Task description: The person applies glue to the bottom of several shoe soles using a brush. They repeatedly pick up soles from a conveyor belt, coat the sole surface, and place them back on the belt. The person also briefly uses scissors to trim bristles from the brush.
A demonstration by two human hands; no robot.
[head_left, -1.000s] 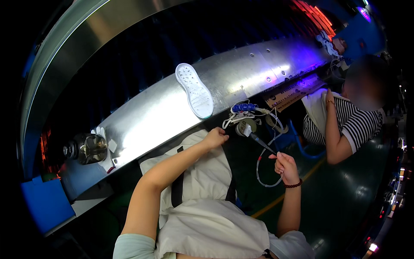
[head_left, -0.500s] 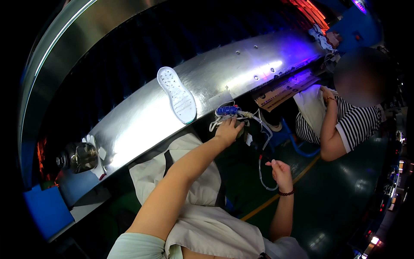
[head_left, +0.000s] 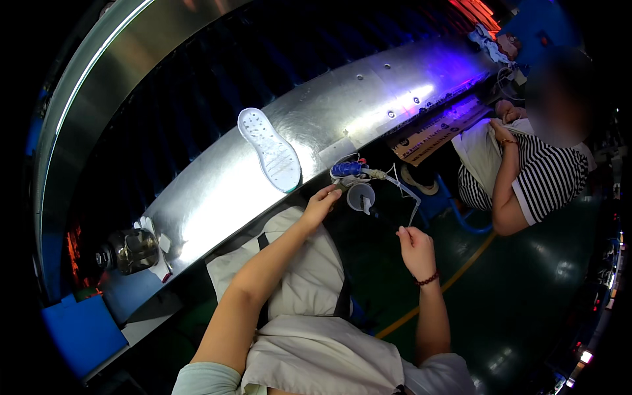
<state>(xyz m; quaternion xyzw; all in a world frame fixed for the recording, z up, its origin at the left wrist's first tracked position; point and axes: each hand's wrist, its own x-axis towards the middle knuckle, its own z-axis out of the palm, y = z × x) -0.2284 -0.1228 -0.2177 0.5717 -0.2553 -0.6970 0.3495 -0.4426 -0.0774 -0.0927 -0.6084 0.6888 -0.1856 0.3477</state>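
Note:
My left hand point(head_left: 320, 207) is at the bench's front edge, fingers closed beside a blue coiled hose point(head_left: 347, 170); what they pinch, if anything, is hidden. Right of its fingertips hangs a white cup point(head_left: 361, 196) with a pale item standing in it. My right hand point(head_left: 417, 253) is raised off to the right, thumb and fingers pinched at the lower end of a thin pale cord point(head_left: 407, 189). Whether it grips the cord or some other small thing, I cannot make out. A white shoe sole point(head_left: 271, 153) lies on the metal bench point(head_left: 217, 191), untouched.
A dark jar point(head_left: 135, 251) and a white glove point(head_left: 158, 253) sit at the bench's left end. Past the bench lies a dark roller bed point(head_left: 197, 112). At right, a cardboard box point(head_left: 434, 135) and a seated person in a striped shirt point(head_left: 550, 171).
My left hand has drawn back left from the coiled hose, uncovering the white cup. My right hand has moved slightly up and left. The sole stays put on the bench.

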